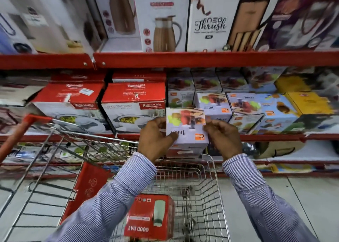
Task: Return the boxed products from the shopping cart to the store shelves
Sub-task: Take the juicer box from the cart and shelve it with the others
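Juicer box [186,127], pale lilac with fruit pictures, held up between both hands above the far end of the shopping cart [216,186], in front of the middle shelf [266,137]. Left hand [156,140] grips the box's left edge, thumb on the front face, fingers curled round the side. Right hand [222,138] pinches the right edge, fingers bent onto it. Both sleeves are blue-striped. Print on the box reads upside down from this view. Just behind it on the middle shelf sit matching juicer boxes [213,105], stacked in rows, with red-and-white casserole boxes [134,106] to their left. Upper shelf carries tall jug boxes [161,19]. Inside the cart basket lies a red flask box [149,218], lettering upside down, well below the held box. Cart handle [16,137] is red, at left. Edges of the frame are blurred.
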### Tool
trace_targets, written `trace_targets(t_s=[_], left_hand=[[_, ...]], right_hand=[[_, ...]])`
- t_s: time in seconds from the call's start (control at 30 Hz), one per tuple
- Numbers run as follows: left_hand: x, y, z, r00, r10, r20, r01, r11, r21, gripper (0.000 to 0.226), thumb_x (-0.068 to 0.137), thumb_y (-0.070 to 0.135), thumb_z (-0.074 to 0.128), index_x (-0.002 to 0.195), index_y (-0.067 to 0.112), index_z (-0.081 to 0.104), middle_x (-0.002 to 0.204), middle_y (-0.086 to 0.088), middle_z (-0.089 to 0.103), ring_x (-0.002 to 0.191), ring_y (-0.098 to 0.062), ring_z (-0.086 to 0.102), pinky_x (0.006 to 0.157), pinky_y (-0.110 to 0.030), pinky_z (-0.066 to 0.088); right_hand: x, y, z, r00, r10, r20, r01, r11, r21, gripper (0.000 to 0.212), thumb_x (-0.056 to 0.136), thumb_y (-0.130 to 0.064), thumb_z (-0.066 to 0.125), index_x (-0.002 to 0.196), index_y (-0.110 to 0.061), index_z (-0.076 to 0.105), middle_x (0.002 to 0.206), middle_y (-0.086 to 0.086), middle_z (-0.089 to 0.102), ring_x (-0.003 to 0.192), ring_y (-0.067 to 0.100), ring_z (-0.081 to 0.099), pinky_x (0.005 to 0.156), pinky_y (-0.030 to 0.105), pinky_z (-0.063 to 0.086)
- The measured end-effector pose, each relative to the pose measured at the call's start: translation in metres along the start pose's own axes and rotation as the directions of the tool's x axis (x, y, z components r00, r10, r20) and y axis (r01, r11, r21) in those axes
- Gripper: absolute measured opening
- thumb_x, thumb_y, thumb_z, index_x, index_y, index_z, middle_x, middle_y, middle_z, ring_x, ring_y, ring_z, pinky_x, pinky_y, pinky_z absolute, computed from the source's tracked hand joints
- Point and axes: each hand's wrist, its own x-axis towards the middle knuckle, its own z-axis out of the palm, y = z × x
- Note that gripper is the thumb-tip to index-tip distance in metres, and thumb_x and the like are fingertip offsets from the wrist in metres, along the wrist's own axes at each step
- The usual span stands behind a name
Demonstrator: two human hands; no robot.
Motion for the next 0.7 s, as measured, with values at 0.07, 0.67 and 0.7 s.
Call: trace_targets(t_s=[0.07, 0.67, 0.7], left_hand=[[0.005, 0.006, -0.001, 0.999, 0.029, 0.015, -0.029, 1.0, 0.007, 0.047, 0.077, 0.011, 0.078, 0.12, 0.017, 0.062, 0.112, -0.004, 0.076, 0.092, -0.021, 0.074, 0.088, -0.046, 0.061], [0.058, -0.021, 0.04, 0.998, 0.018, -0.064, -0.021, 0.998, -0.054, 0.082, 0.078, -0.016, 0.063, 0.147, 0.021, 0.037, 0.131, -0.002, 0.061, 0.113, -0.014, 0.059, 0.09, -0.028, 0.052], [0.061, -0.023, 0.043, 0.998, 0.012, -0.061, -0.015, 0.999, -0.039, 0.083, 0.078, -0.016, 0.062, 0.148, 0.021, 0.036, 0.132, -0.004, 0.062, 0.115, -0.015, 0.06, 0.091, -0.027, 0.051]], right_hand=[[0.009, -0.005, 0.0, 1.0, 0.012, 0.011, -0.012, 1.0, -0.022, 0.027, 0.079, -0.015, 0.073, 0.106, -0.016, 0.073, 0.099, 0.002, 0.076, 0.095, 0.02, 0.07, 0.09, 0.038, 0.056], [0.07, 0.007, 0.021, 0.997, -0.033, 0.068, 0.047, 0.974, -0.221, 0.038, 0.08, -0.01, 0.07, 0.114, -0.027, 0.066, 0.111, -0.007, 0.069, 0.095, 0.013, 0.065, 0.093, 0.036, 0.053], [0.073, 0.008, 0.021, 0.998, -0.021, 0.067, 0.036, 0.972, -0.23, 0.038, 0.081, -0.01, 0.07, 0.115, -0.026, 0.066, 0.11, -0.007, 0.069, 0.095, 0.013, 0.064, 0.093, 0.033, 0.053]])
